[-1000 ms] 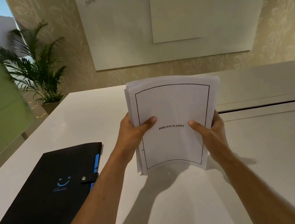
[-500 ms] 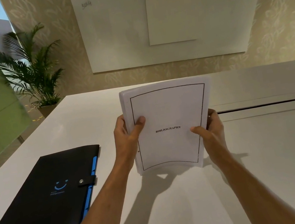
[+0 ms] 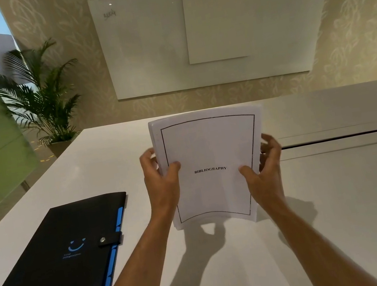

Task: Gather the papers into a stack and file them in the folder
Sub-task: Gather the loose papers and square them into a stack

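1. My left hand point(image 3: 162, 185) and right hand point(image 3: 263, 175) both clasp the papers point(image 3: 211, 164) by the side edges.
2. The stack stands upright on the table point(image 3: 344, 203), long axis vertical, title page facing me.
3. I judge squaring is in hand; next I must unsnap the closed folder point(image 3: 52, 262) at my left.

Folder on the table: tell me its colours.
Black folder with blue edge tabs and a blue smiley logo, seen in the head view.
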Motion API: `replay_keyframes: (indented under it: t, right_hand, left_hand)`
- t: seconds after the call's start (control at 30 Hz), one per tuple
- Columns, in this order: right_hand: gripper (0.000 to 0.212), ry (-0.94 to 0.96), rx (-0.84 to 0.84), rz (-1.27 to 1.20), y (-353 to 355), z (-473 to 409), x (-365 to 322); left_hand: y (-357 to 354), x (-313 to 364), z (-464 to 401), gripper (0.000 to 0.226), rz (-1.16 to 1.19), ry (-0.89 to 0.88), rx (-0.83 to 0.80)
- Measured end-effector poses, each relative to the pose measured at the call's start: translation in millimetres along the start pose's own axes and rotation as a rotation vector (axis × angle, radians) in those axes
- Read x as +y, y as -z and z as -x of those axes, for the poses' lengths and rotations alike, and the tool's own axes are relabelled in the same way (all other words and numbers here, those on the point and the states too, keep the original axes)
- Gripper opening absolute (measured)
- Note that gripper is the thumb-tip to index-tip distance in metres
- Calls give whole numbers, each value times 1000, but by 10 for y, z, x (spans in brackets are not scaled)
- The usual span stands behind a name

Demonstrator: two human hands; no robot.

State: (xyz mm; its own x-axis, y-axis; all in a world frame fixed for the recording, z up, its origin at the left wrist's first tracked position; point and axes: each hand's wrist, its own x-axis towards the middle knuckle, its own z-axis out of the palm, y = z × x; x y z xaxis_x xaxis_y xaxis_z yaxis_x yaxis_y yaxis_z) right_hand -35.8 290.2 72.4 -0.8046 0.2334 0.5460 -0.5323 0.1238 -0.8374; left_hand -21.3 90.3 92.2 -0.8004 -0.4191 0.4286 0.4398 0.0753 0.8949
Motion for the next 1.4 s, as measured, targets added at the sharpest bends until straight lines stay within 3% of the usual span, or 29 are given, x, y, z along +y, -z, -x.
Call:
replay_keyframes:
  t: [0.1,0.2,0.3,0.4,0.5,0.67,0.97,1.1,1.2,1.4]
  right_hand:
    - [94,145,68,55,-7,-109,-170]
    - [99,249,104,116,-28,-256,-372]
    - [90,331,58,278,-53,-400,-514]
    - [67,344,37,389,-79,-474,-568]
    - [54,320,54,403,-105,-496,-586]
    - [52,307,73,371,-124,-511,-606]
    - [73,88,21,248,-84,-462,-484]
    - [70,-8,-4,125,-119,-315,-275]
    - [60,-140,-2,60,-130,-198,-79]
    - [31,-185,-23,93,-107,-111,144]
  left_hand:
    - [-28,175,-78,68,-25,-165,53]
    - [-61,338,-150,79,-107,-331,93]
    - [-83,455,-214,83,-311,-464,96]
    - [-104,514,-253,64,-491,-515,75]
    - [-122,516,-247,47,-546,-496,70]
    - [-137,492,-280,39,-523,-516,104]
    - [-157,375,-204,58,-273,-311,51]
    - [-170,198,-76,59,-191,-206,31]
    - [-176,19,22,49,-150,-104,31]
    - [-183,-128,81,26,-114,-8,17]
